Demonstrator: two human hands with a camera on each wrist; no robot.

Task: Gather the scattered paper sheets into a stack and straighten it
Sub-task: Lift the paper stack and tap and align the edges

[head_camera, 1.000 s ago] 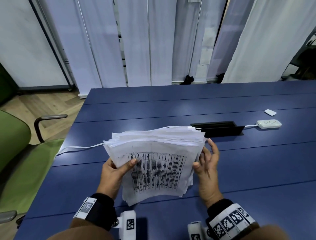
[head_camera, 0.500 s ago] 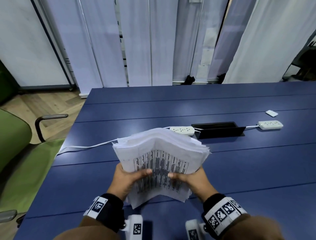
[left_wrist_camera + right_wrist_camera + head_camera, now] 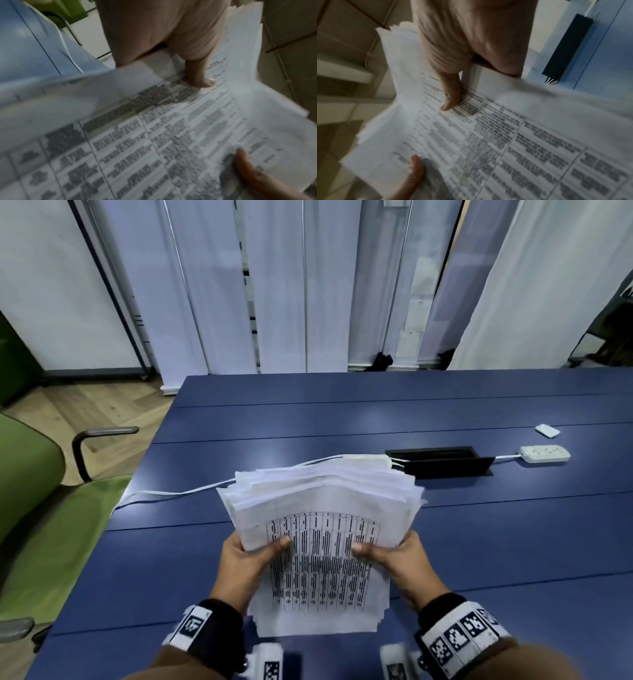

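The tabletop [image 3: 479, 542] fills my head view, blue and long, with a green chair [image 3: 41, 508] off its left edge. On it, beyond the paper, lie a black cable box [image 3: 445, 465] and a white power strip [image 3: 544, 454], with a second strip [image 3: 363, 461] peeking out just behind the stack's far edge.

The stack [image 3: 322, 542] is the task's thing: it sits between my hands in front of me, raised on a slant, its near edge low by my wrists. I cannot tell whether that edge touches the tabletop. A second ago my right hand stood open beside the paper; half a second ago both thumbs had closed onto the printed sheet, and the bundle was bowed. Now it lies flatter, with the far edges fanned and uneven. I judge the gathering done and the squaring unfinished.

My left hand [image 3: 246, 566] clasps the left edge, thumb [image 3: 200, 79] pressed on the top sheet, fingers beneath. My right hand [image 3: 400, 563] clasps the right edge likewise, thumb [image 3: 450, 100] on top.
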